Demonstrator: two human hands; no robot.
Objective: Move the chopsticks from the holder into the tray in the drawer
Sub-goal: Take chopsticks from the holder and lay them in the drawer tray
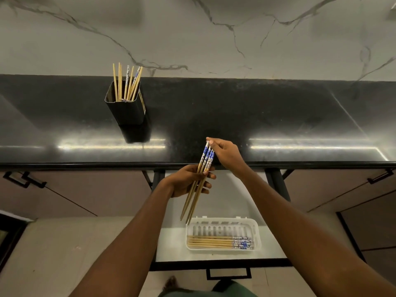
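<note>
While your left hand (188, 181) curls its fingers around a bundle of chopsticks (198, 181) above the open drawer (171, 243), your right hand (226, 155) pinches their patterned tops, with more lying in the white tray (256, 232) and others standing in the black holder (126, 110) on the counter (257, 116).

A glossy black countertop (257, 116) runs beneath a white marble-veined wall (214, 35).

Holder (126, 108) on counter (257, 116); tray (256, 230) in drawer (171, 243) below.

Showing tan chopsticks (199, 181) with blue-and-white patterned tops, a black holder (126, 112), a white tray (256, 230), a glossy black surface (257, 116).
</note>
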